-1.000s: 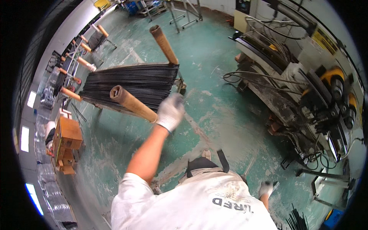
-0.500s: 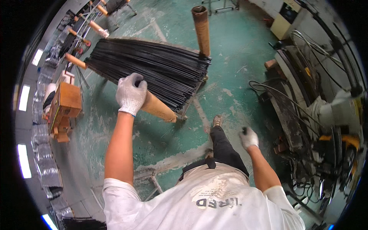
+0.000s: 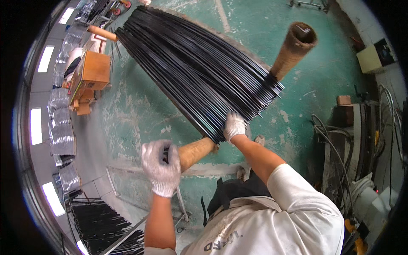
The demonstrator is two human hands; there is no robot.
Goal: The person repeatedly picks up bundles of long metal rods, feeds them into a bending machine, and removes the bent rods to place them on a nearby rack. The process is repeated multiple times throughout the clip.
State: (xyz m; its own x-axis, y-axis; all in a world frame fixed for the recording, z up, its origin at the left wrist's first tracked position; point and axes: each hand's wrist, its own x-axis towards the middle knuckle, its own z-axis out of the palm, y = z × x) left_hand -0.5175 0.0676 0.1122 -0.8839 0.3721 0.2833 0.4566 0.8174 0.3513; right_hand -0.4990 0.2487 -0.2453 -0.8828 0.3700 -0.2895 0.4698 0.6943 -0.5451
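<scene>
Long thin black rods (image 3: 191, 63) lie side by side in a wide bundle on a low rack, slanting from upper left to centre. My right hand (image 3: 234, 126), in a pale work glove, is closed over rod ends at the near edge; its fingertips are partly hidden among them. My left hand (image 3: 161, 168), gloved too, is wrapped round the top of a brown cardboard tube (image 3: 196, 153) standing at the rack's near corner. Another open-topped cardboard tube (image 3: 293, 53) rises upright at the rack's right corner.
An orange-brown wooden box (image 3: 94, 69) stands at left, beside plastic-wrapped bundles (image 3: 63, 127). More black rods (image 3: 106, 225) lie at lower left next to a metal frame. Cables (image 3: 329, 131) and machinery line the right side. Another tube (image 3: 102, 32) stands at the rack's far left corner.
I am nearer the rack, and the view has turned. My right hand has come from hanging at my side to the rod ends. My left hand stays on the tube top.
</scene>
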